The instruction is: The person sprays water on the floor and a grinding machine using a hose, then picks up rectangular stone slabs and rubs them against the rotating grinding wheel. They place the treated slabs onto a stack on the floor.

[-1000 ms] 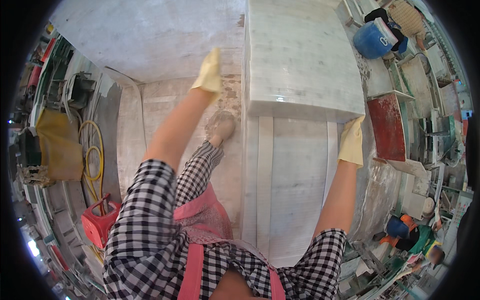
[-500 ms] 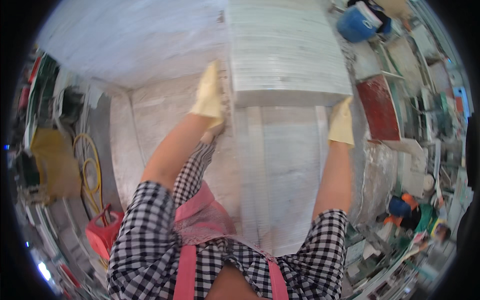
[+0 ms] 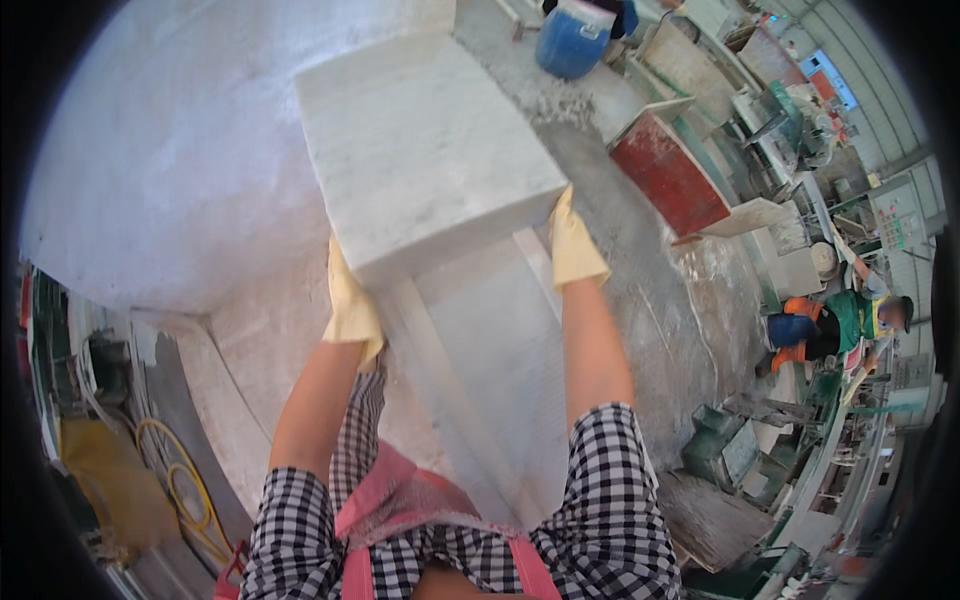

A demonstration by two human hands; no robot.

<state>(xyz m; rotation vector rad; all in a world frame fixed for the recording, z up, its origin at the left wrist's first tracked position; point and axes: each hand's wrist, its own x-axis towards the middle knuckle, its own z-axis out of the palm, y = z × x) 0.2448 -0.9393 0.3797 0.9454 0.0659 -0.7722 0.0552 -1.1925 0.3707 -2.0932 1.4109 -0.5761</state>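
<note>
A broad, pale grey-white stone slab (image 3: 430, 150) with a thick near edge lies in front of me. My left hand (image 3: 350, 305), in a cream glove, is pressed along its left side near the close corner, fingers closed against the edge. At the near right corner, my right hand (image 3: 577, 245) in a matching glove grips the slab's edge, with some fingertips hidden by the stone. Below the slab is a pale, flat support (image 3: 480, 330) with raised strips running toward me.
A large whitish panel (image 3: 180, 170) stands at the left. To the right are a blue drum (image 3: 573, 42), a red-faced box (image 3: 670, 170) and scattered offcuts. A co-worker in green (image 3: 848, 325) is farther right. A yellow hose (image 3: 175, 480) coils at lower left.
My view has turned, so the slab now appears slanted and farther left. My left hand is now by the slab's near corner; my right hand remains at the right corner.
</note>
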